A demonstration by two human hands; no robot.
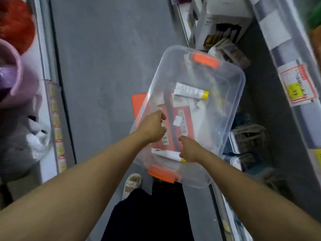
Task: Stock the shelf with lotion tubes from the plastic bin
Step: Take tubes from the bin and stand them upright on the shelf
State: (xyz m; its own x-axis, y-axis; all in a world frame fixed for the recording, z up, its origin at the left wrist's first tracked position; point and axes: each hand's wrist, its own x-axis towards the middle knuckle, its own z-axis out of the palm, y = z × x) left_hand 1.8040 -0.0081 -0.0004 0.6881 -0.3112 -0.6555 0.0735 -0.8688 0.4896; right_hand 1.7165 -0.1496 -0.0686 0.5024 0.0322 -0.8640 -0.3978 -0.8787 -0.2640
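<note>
Picking step: left hand (152,129) grips bin (231,108) rim, right hand (190,150) fingers pinch near tube (166,154). Next: lift it to the shelf; far tube (190,90) remains.

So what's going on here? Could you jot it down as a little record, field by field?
place: shop aisle, grey floor, shelves on both sides
bin: clear plastic bin with orange handles
held by: left hand grips the bin's left rim
right hand: right hand reaches into the near end, at the near tube
tubes in bin: two visible, white with yellow caps; the far tube lies untouched
shelf label: price tag on the right
</note>
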